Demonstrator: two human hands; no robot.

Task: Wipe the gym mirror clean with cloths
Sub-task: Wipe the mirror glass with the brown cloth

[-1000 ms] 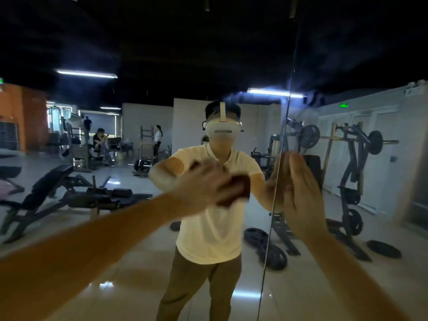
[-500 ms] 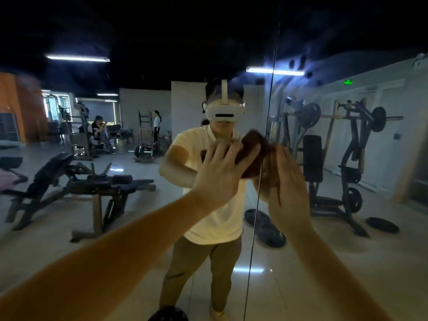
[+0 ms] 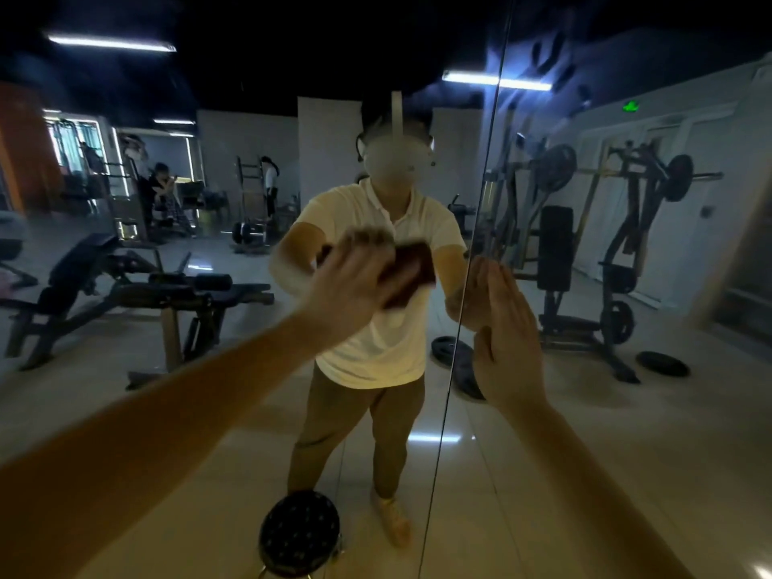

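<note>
- While the left hand (image 3: 355, 286) sweeps over it, the mirror (image 3: 626, 432) fills the whole view: two panes meet at a thin upright seam (image 3: 480, 252). They reflect a dim gym with a bench (image 3: 138, 286), a weight machine (image 3: 585, 244) and the person in a pale shirt.
- High on the right pane, dark smears (image 3: 549, 52) sit near the reflected strip light, so I judge that part is not yet wiped.
- On the right pane, the right hand (image 3: 507, 340) lies flat against the glass just beside the seam. Its grip is apart, with the fingers straight and side by side, holding nothing. It has stayed by the seam through the last second, most likely as a brace.
- On the left pane, the left hand is blurred by its own motion. As far as the blur allows, its grip is also apart, the fingers spread over the cloth (image 3: 413, 271) and pressing it to the glass.
- Dark brown and bunched, the cloth lies half under those fingers, against the left pane at the height of the reflected chest. Half a second ago it touched the seam. Now it has slid left and sits near the seam but apart from it.
- That shift reads as one sideways stroke of an ongoing wipe. Much of the glass above and below looks still to be done, and only one cloth is in sight.
</note>
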